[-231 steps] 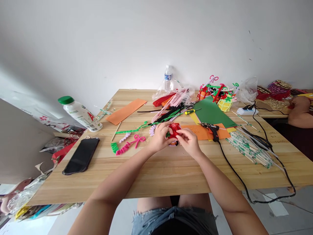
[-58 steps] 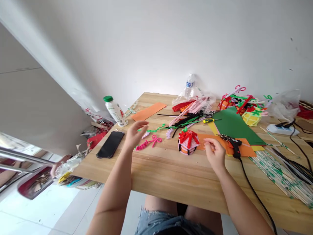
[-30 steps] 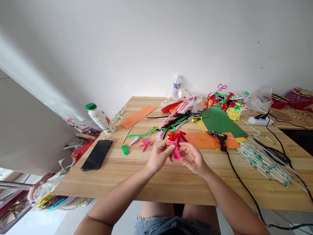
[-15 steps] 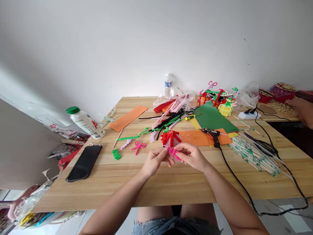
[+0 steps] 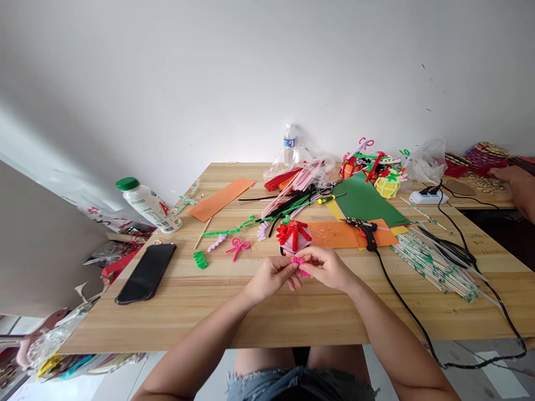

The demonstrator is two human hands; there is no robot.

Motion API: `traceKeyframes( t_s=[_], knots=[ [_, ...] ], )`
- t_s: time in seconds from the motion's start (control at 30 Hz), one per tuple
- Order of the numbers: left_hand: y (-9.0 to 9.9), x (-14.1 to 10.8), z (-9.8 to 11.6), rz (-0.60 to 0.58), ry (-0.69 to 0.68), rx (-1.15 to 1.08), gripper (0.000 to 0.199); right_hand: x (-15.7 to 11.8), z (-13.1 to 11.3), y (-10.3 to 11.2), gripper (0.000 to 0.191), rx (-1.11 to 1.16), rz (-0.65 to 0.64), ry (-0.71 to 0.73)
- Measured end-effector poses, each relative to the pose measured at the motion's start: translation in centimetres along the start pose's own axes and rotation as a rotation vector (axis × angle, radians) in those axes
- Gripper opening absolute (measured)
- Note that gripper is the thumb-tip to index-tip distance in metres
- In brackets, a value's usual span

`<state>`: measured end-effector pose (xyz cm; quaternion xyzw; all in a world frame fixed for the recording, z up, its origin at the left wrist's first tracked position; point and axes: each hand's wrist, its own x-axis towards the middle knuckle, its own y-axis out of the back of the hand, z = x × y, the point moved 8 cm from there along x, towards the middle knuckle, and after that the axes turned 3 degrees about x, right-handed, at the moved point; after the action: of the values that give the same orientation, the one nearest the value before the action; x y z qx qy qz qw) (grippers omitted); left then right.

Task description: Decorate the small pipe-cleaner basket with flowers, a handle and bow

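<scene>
Between my two hands is a bright pink bent pipe cleaner [image 5: 299, 262], partly covered by the fingers. My left hand [image 5: 273, 277] pinches its left side, and my right hand [image 5: 328, 267] grips its right side. Just beyond the fingers sits a round pipe-cleaner ornament [image 5: 295, 236], pink with red strips and a green tip. To the left lie a pink pipe-cleaner bow [image 5: 238, 248], a green zigzag-bent pipe cleaner [image 5: 200, 259] and a lilac coiled pipe cleaner [image 5: 217, 243].
A glue gun [image 5: 363, 229] rests on orange paper [image 5: 334, 236], its black cord hanging off the front edge. Wrapped sticks [image 5: 434, 267] lie right. A phone [image 5: 146, 273] and a white bottle [image 5: 150, 207] stand left. Another person's hand [image 5: 516, 181] is at far right.
My hands have drawn closer together around the pink pipe cleaner, which now looks more compact and more covered. The camera view has shifted slightly.
</scene>
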<state>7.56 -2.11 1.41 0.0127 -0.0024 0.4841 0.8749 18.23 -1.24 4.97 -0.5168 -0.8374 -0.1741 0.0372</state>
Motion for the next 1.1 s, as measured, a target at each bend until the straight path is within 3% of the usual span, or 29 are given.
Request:
traceKeyframes(
  t_s=[0.13,0.23,0.43,0.53,0.63,0.8,0.9,1.1],
  knots=[
    [0.5,-0.1,0.6,0.051,-0.09,0.159,0.048,0.0,0.6,0.0,0.018,0.054,0.029,-0.073],
    [0.4,-0.3,1.1,0.085,-0.169,0.291,0.046,0.1,0.4,0.0,0.018,0.039,0.056,-0.042],
    [0.0,-0.2,0.6,0.066,-0.153,0.264,0.049,-0.1,-2.2,0.2,0.016,-0.193,0.119,0.261],
    [-0.2,-0.1,0.0,0.035,-0.088,0.132,0.05,-0.4,-3.1,0.1,0.015,-0.219,0.15,0.377],
    [0.0,-0.1,0.1,0.053,-0.057,0.002,0.05,0.0,-1.8,0.6,0.018,-0.076,0.162,0.223],
    [1.0,-0.2,0.9,0.168,-0.079,-0.073,0.049,0.1,1.0,0.4,0.039,0.19,0.023,-0.158],
    [1.2,-0.3,1.0,0.202,-0.104,-0.065,0.047,0.0,1.2,0.2,0.035,0.173,-0.009,-0.215],
    [0.2,-0.3,1.3,0.128,-0.136,-0.044,0.044,0.2,1.3,0.2,0.029,0.192,0.078,-0.171]
  ],
)
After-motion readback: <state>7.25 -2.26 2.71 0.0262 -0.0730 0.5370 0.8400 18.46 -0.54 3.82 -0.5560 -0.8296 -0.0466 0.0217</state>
